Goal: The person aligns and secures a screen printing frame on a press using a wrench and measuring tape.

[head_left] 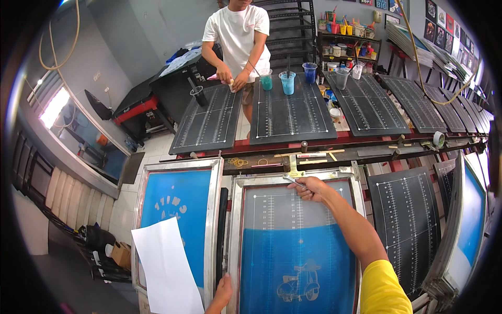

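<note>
A silk-screen frame (237, 230) with a blue-coated mesh and a scooter design lies in front of me over a dark ruled board. Its far rail sits under a pale metal clamp (296, 166). My right hand (312, 189) is closed around a metal wrench (291, 180), whose end is at the clamp. Down at the lower edge, my left hand (222, 293) grips the near left rail of that frame; part of its fingers is hidden. Left of it stands another blue screen frame (217, 183), with a white sheet of paper (166, 264) lying across its lower part.
Across the rail, a person in a white shirt (238, 31) works with both hands over a dark board (209, 123). Cups of ink (287, 83) stand on the far boards. Rubber bands (238, 162) and tape (438, 139) lie on the rail. Another screen frame (455, 246) leans at right.
</note>
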The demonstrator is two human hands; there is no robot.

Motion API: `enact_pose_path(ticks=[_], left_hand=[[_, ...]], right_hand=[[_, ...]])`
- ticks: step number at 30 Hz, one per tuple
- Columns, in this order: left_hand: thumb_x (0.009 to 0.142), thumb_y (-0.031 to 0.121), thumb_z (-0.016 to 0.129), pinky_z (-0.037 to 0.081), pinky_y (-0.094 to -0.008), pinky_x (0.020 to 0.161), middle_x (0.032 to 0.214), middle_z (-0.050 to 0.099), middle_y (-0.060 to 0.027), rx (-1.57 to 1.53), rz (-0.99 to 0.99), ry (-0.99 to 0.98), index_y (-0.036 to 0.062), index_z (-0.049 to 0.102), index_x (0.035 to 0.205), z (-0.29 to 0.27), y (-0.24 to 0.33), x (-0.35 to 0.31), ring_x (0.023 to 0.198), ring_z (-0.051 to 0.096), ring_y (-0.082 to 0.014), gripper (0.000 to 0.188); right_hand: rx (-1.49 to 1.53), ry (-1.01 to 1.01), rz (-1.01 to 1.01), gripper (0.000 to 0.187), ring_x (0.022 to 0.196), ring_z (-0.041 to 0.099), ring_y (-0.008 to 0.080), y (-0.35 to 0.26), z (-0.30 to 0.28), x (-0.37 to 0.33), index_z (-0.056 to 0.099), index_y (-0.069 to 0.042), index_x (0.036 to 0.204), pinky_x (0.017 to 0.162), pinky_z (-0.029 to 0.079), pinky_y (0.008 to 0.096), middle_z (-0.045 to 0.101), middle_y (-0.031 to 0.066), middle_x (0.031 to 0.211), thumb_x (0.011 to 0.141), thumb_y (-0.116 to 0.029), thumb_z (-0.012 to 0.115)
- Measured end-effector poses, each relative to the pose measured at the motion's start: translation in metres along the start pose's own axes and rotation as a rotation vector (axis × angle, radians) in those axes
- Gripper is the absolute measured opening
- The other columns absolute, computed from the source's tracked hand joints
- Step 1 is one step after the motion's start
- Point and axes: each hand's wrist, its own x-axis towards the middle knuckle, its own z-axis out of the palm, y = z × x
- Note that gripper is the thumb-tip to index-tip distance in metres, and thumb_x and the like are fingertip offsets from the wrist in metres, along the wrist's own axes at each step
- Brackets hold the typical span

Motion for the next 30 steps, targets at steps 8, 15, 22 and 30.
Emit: enact_pose_path(ticks=[8, 15, 22, 30], left_hand=[[0.101, 0.041, 0.028, 0.033, -0.0349, 0.102, 0.123, 0.052, -0.0254, 0.032, -0.022, -0.020, -0.0116, 0.048, 0.123, 0.000, -0.002, 0.000, 0.118, 0.047, -0.0307, 0.061], [0.101, 0.037, 0.030, 0.037, -0.0329, 0.094, 0.108, 0.055, -0.0176, 0.003, 0.102, 0.004, -0.0094, 0.051, 0.114, 0.001, -0.037, 0.013, 0.104, 0.049, -0.0230, 0.053], [0.101, 0.036, 0.034, 0.038, -0.0291, 0.084, 0.094, 0.051, -0.0076, -0.014, -0.014, 0.025, -0.0057, 0.053, 0.104, 0.001, -0.012, 0.003, 0.091, 0.046, -0.0151, 0.046], [0.102, 0.030, 0.033, 0.037, -0.0293, 0.069, 0.076, 0.041, -0.0014, -0.059, 0.043, -0.100, 0.0009, 0.048, 0.080, -0.003, -0.015, 0.008, 0.074, 0.039, -0.0111, 0.039]], right_hand=[[0.001, -0.005, 0.014, 0.036, 0.045, 0.023, 0.0029, -0.002, 0.004, -0.005, 0.054, 0.006, 0.111, 0.035, 0.020, 0.0187, 0.030, -0.0058, 0.058, 0.099, -0.020, 0.032], [-0.010, -0.019, 0.075, 0.031, 0.043, 0.022, 0.0028, -0.006, 0.006, -0.006, 0.052, 0.000, 0.096, 0.032, 0.017, 0.0187, 0.031, -0.0056, 0.056, 0.100, -0.022, 0.031], [0.021, -0.052, 0.030, 0.027, 0.041, 0.023, 0.0023, 0.002, -0.002, 0.005, 0.046, -0.008, 0.082, 0.032, 0.017, 0.0189, 0.030, -0.0070, 0.053, 0.100, -0.024, 0.033], [-0.052, 0.026, -0.029, 0.024, 0.040, 0.021, 0.0036, 0.005, -0.001, 0.007, 0.045, -0.011, 0.078, 0.035, 0.015, 0.0222, 0.028, -0.0075, 0.052, 0.097, -0.023, 0.039]])
